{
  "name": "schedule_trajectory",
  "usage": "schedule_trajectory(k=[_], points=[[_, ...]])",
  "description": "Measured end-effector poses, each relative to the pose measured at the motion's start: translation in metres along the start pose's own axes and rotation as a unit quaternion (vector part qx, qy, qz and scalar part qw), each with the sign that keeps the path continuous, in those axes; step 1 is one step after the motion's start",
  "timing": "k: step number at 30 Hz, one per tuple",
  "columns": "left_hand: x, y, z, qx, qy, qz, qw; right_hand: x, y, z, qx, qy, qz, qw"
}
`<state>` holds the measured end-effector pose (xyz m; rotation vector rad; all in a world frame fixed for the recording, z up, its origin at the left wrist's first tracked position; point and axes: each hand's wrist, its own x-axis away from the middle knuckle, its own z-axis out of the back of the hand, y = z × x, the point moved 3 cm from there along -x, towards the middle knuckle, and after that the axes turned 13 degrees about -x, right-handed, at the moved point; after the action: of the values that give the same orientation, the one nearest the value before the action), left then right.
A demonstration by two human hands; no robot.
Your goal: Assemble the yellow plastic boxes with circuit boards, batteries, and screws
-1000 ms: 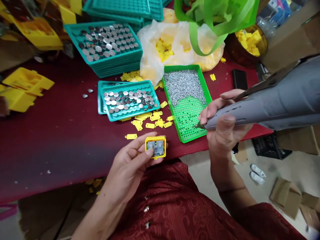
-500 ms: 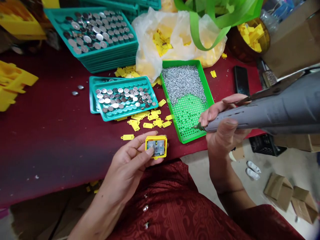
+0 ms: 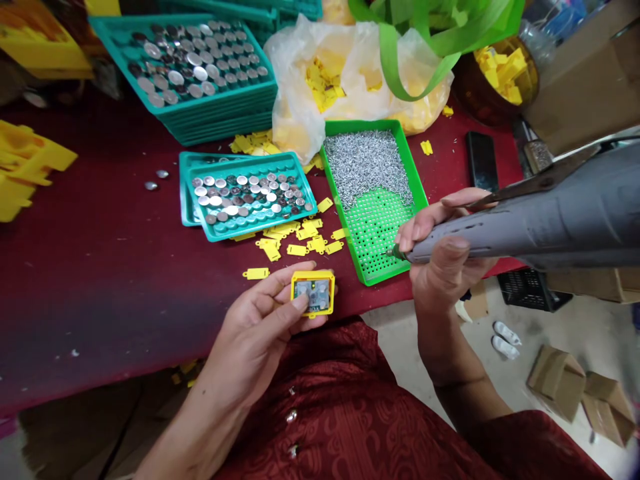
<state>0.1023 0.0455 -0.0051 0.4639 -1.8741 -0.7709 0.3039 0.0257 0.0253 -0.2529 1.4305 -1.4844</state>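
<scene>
My left hand (image 3: 270, 320) grips a small yellow square plastic case (image 3: 313, 274) near the table's front edge. Inside the case lies a circuit board (image 3: 319, 293), and my thumb presses on it. My right hand (image 3: 440, 257) is wrapped round a grey electric screwdriver (image 3: 505, 230), whose tip points left over the near part of a green tray (image 3: 373, 263). Small silver screws (image 3: 367, 163) heap in the far half of that tray. Just beyond my left hand, yellow plastic tabs (image 3: 297, 250) are scattered on the red tablecloth.
Teal trays (image 3: 220, 230) of coin cells stand left of the green tray, with a taller stack (image 3: 215, 120) behind. A plastic bag (image 3: 295, 87) of yellow parts sits at the back. A black phone (image 3: 483, 160) lies at right. Cardboard boxes (image 3: 557, 383) are on the floor.
Almost nothing differs. My right hand and the electric screwdriver have shifted very slightly to the left; my left hand still holds the yellow case in place.
</scene>
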Motion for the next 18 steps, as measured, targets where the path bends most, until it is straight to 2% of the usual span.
schedule_trajectory(k=[4,8,12,17,18], points=[[-0.001,-0.002,0.000,0.007,0.006,-0.004,1.000,0.001,-0.001,-0.001,-0.035,-0.008,0.029,0.999],[-0.002,-0.001,-0.001,0.023,0.003,0.005,1.000,0.001,0.001,-0.002,-0.013,0.001,0.010,1.000],[-0.001,-0.002,-0.001,0.029,-0.003,0.010,1.000,-0.004,-0.003,0.000,-0.080,0.021,0.025,0.996],[-0.002,-0.005,-0.003,0.039,-0.020,0.007,0.999,-0.008,-0.027,0.001,-0.100,0.053,0.052,0.992],[-0.003,-0.006,-0.004,0.043,-0.029,0.007,0.999,-0.009,-0.035,0.000,-0.096,0.032,0.053,0.993]])
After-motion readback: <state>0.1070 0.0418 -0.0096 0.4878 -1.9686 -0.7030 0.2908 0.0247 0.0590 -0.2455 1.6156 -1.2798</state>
